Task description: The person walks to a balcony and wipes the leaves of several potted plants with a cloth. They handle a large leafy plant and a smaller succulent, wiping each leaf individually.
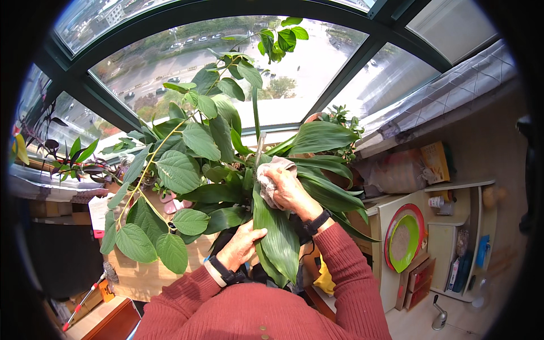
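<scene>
A long, broad green leaf slants toward me in the middle of the view. Its near edge is held by my left hand, the thumb lying on top and the fingers partly hidden beneath. Higher up the same leaf, my right hand grips a crumpled greyish-pink cloth and presses it against the leaf's upper part. More long leaves of the potted plant fan out to the right. To the left, a branch with rounded leaves arches over the wooden surface. Foliage hides the pot.
Large windows with dark frames stand behind the plants. At right, a cabinet holds small items, with a red-rimmed round tray and green dish leaning on it. A wooden table is at left. Purple-leaved plants stand far left.
</scene>
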The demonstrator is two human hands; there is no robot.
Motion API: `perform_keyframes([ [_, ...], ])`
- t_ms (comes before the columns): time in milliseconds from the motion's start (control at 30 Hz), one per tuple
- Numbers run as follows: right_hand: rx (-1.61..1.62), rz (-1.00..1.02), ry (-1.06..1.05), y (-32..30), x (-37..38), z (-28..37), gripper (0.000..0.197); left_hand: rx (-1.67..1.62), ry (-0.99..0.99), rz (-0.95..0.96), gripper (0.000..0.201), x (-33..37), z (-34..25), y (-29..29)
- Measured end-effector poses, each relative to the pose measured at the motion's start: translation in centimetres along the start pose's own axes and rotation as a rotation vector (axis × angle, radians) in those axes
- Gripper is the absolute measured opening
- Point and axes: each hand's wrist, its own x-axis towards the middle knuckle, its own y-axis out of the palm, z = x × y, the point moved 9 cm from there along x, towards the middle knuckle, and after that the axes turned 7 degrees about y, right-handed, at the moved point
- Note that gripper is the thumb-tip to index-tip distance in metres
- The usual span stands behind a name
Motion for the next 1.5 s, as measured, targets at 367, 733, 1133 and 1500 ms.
perform_keyframes([
  [367, 0.360, -0.058, 0.141, -1.9, -19.2, 7.8, 0.050, -0.104, 0.145, 0.012, 0.042, 0.0, 0.0, -0.1],
  [733, 0.229, -0.218, -0.248, -2.1, -13.2, 8.1, 0.064, -0.063, 0.134, -0.075, 0.032, -0.2, 1.9, -1.7],
  [1133, -0.032, -0.084, -0.124, 1.1, 1.2, 3.8, 0.038, 0.052, 0.033, 0.025, 0.048, -0.6, 0.6, -1.5],
  [1500, 0.155, 0.171, -0.097, 0.2, -15.5, 8.6, 0.055, 0.054, 0.059, 0.072, 0.062, -2.1, -1.2, -0.1],
])
